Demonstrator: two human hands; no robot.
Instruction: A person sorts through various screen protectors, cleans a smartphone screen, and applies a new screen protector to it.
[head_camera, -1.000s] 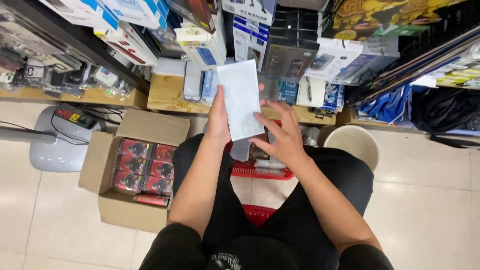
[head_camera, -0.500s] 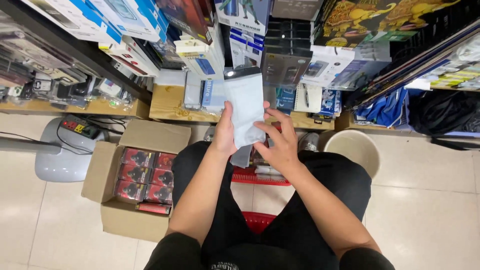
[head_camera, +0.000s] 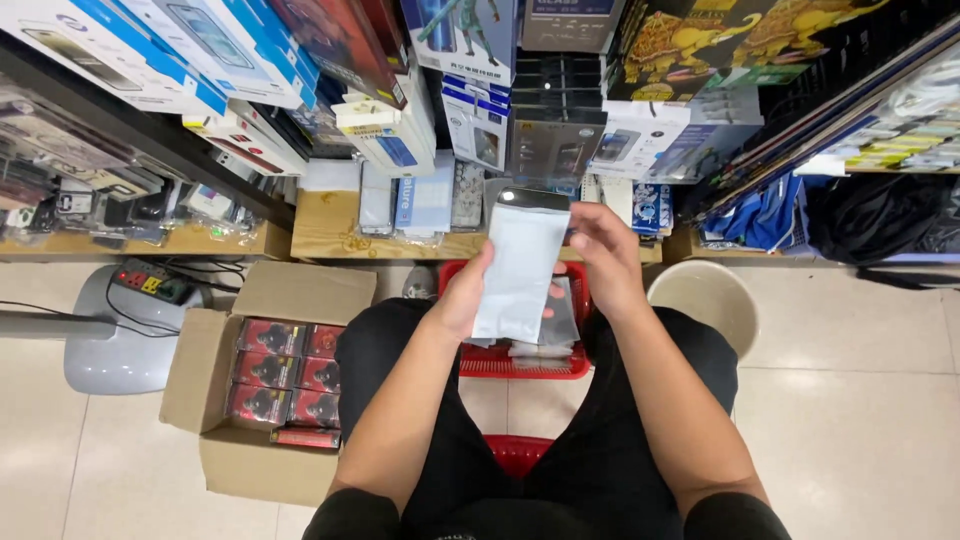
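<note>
Person seated, seen from above, both hands up w/ a flat white pouch held upright over the red basket that sits between the knees. Left hand closed on the pouch's left edge, thumb on the front, fingers behind. Right hand at the pouch's upper right edge, fingers curled round it near the dark strip at the top; grip looks light but it is touching. Pouch is plain white, slightly tilted, top end toward the shelves, bottom end hanging just above the basket. In the basket, under the pouch: a few dark flat packets, can't tell what kind. Left of the basket, on the floor: open cardboard box w/ rows of small red-and-black packs inside, flaps out. Further left of the basket: grey round stand base w/ a power strip on it, cables trailing. Right of the basket: pale round bucket, touching the right knee or just beside it, can't tell. Beyond the basket: low wooden shelf w/ flat clear-wrapped packets, and above it stacked blue-and-white boxes and other boxed goods. Floor is pale tile.
</note>
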